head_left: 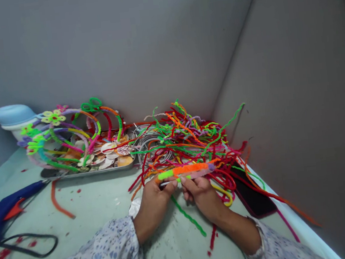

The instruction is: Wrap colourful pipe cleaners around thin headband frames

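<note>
Both of my hands are pinched on one wrapped rod, a slim piece already sheathed in lime green, orange and pale purple fuzz, lying level just near of the big pipe-cleaner tangle. My left hand closes thumb and forefinger on its green end; my right hand grips the underside a little further along, fingers curled shut around it. A loose green pipe cleaner trails from between my hands toward me across the table.

To wind well, I judge I should keep the turns snug against one another, hold the rod steady with one hand and feed tension with the other, so no bare core shows. Both wrists rest low, forearms angled inward, palms facing each other.

Far left sits a metal tray of finished headbands; a blue glue gun lies at the near left, a dark phone right of my hands.
</note>
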The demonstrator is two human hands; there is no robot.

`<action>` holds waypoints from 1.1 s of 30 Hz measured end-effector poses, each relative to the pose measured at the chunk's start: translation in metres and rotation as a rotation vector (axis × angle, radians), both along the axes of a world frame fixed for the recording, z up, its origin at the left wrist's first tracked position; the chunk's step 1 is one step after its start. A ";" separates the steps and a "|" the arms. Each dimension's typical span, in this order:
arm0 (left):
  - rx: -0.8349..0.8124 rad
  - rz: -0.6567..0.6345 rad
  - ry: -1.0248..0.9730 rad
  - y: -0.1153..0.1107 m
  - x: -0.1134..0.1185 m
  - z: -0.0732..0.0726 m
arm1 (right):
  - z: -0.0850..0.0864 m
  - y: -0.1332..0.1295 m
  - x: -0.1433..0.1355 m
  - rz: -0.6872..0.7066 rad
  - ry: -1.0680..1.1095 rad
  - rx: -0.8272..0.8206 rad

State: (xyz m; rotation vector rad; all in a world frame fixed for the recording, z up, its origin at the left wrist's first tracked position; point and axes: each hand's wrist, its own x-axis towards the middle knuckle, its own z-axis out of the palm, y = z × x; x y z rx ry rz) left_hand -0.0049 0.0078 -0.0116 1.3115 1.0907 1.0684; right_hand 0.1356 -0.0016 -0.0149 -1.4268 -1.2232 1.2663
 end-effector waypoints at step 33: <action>0.006 -0.036 0.073 -0.003 -0.002 0.003 | 0.005 0.001 -0.001 0.059 0.058 0.028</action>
